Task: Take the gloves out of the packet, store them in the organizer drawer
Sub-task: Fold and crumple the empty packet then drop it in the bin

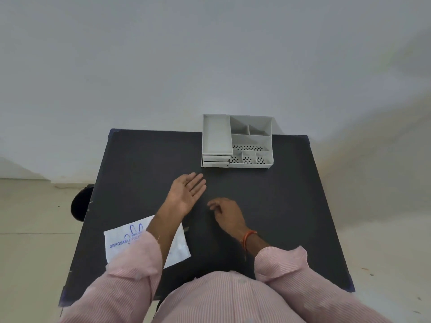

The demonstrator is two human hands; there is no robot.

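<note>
Nearest the camera: pink pin-striped shirt sleeves, both forearms reaching out over a dark matte rectangular worktop (291, 194). At near left on the worktop, a flat white plastic packet printed in blue "DISPOSABLE" (121, 243) lies partly under the left forearm; whether gloves are inside cannot be told. Right wrist carries an orange thread band (248, 237). Right hand (227, 214) palm down, low over the worktop's middle, fingers (213, 205) loosely curled, holding nothing. Left hand (186, 192) a little further out, palm turned up and to the right, fingers (198, 181) stretched flat and released, empty, pointing toward the organizer. At the far edge, against a pale wall: grey plastic desk organizer (236, 142) with open compartments, some with perforated floors, on its right side; on its left, a stack of shallow drawers (215, 160), fronts flush and closed, under a long open tray. Left of the worktop, on the floor, a dark round object, partly hidden.
</note>
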